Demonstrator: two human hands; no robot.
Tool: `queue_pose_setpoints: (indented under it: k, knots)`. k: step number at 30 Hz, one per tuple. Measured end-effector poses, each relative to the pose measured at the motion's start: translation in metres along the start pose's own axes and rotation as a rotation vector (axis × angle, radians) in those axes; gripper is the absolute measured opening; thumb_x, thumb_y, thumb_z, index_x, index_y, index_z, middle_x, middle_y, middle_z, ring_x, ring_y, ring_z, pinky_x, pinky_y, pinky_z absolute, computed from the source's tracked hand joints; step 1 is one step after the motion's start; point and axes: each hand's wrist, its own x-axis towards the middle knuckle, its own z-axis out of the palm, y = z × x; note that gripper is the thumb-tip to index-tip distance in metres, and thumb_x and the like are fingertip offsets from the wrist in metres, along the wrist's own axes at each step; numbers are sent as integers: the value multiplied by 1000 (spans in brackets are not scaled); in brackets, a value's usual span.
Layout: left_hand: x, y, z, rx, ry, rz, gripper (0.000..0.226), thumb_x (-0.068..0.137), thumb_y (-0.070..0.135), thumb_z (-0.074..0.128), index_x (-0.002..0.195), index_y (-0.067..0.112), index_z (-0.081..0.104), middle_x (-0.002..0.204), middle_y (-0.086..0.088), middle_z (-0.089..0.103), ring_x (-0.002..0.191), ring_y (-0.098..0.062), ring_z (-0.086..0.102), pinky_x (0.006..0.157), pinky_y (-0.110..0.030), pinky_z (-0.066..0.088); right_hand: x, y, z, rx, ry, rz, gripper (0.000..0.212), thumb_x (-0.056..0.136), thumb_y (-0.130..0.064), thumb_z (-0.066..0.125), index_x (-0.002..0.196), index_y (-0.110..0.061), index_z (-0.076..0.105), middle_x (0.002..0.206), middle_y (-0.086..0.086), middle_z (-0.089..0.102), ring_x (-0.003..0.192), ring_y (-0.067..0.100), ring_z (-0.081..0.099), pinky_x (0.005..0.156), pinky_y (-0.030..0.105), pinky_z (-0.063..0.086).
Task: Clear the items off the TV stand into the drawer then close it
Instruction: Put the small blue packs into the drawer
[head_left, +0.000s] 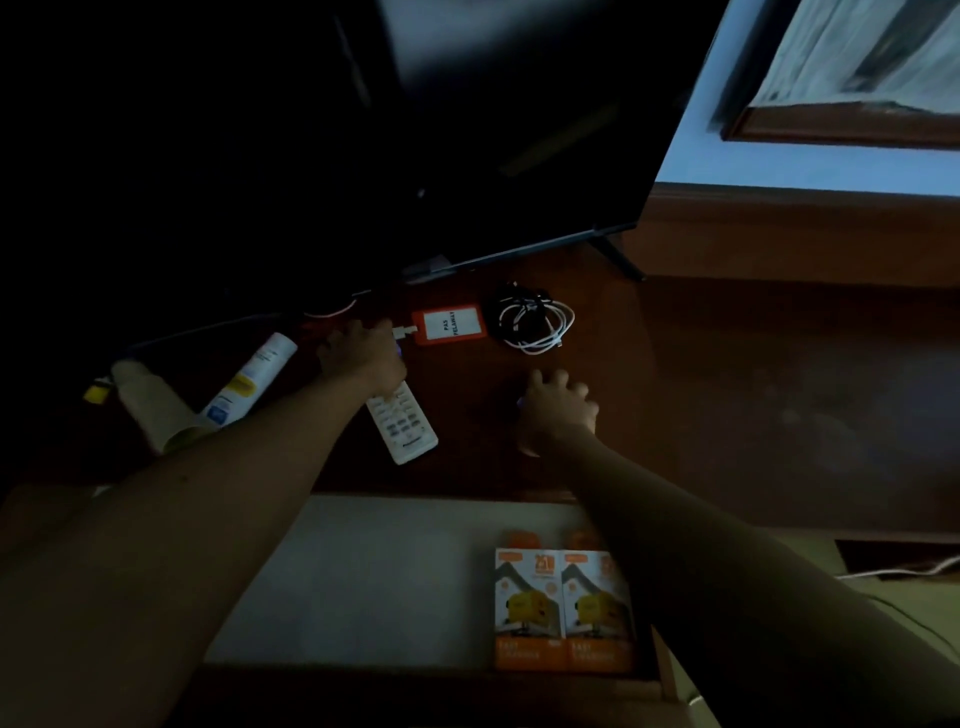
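Nearest the camera, the open drawer (363, 582) with its pale lining shows two orange-and-white charger boxes (563, 610) standing side by side at its right end. Above it, on the dark brown wooden desk (727, 395), the right hand (558, 413) lies with its fingers curled down on the surface; something small may be under the palm, but it is too dim to tell whether it holds anything. A white remote control (402, 426) lies beside the left wrist. The left hand (363, 353) reaches further back, fingers bent over the end of an orange card holder with a white label (449, 326); whether it has pinched the holder's clip is not clear. To the left lie a white tube with yellow print (249, 379) and a pale paper cup on its side (156, 410). Behind, a coil of black and white cables (535, 322) sits just beside the holder, under the black television (467, 130).

The likely risk: in this poor light, the left forearm could sweep the remote or tube off the edge, or the cables could snag on the holder.
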Motion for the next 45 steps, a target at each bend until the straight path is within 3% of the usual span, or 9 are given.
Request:
queue_pose_setpoints:
  k: [4,9,13,19,23,29,36,38,45]
  knots:
    - [8,-11,2,21,-42,39,61,79,21,69,137,23,50,128,-16,56,117,-42,55,97,-54,49,-6,-11,-1,42,41,1,77,78,-24,78,142,-16,36,138,14,41,125,38,43,94,51,47]
    - [16,-20,7,53,1,90,51,83,15,67,130,26,51,125,-15,57,117,-42,54,97,-56,47,-20,-34,-1,177,123,-23,65,89,-31,64,145,-16,33,140,14,42,126,38,43,94,51,46]
    - [25,-29,5,98,17,153,44,83,15,68,123,25,51,121,-17,60,114,-42,56,98,-56,46,-31,-48,4,228,156,-37,64,88,-32,65,143,-18,35,138,13,43,125,37,44,92,51,47]
    - [27,-39,7,107,25,209,58,92,9,64,143,17,37,134,-26,43,118,-47,53,92,-51,49,-47,-53,11,304,203,-8,63,87,-36,65,140,-18,36,134,12,44,123,36,46,89,52,50]
    - [19,-47,5,108,112,221,66,97,16,59,153,20,25,143,-32,32,126,-50,45,97,-57,48,-61,-58,16,350,234,10,65,87,-38,65,141,-19,34,133,12,46,121,35,47,87,50,52]
    - [-53,-43,0,-76,200,400,57,103,34,47,155,31,24,137,-25,37,120,-43,49,92,-49,49,-95,-59,37,419,319,-13,63,87,-47,63,138,-21,36,128,9,50,114,31,53,74,41,50]
    - [-165,-46,52,-198,-43,435,55,101,40,49,153,35,29,143,-15,34,122,-29,49,94,-40,52,-141,-42,83,469,320,-30,55,85,-57,60,126,-23,48,115,3,57,91,20,59,63,30,45]
    - [-184,-57,70,-212,-119,461,51,101,40,50,149,35,33,133,-11,40,110,-23,53,86,-35,51,-154,-34,99,456,299,-36,57,84,-58,61,128,-23,50,116,4,60,92,24,61,64,30,44]
    - [-195,-89,133,-124,-242,469,45,98,44,51,140,31,39,116,-15,46,84,-29,54,74,-41,54,-175,-31,139,402,121,48,68,84,-61,59,138,-22,44,130,6,55,104,26,61,74,37,52]
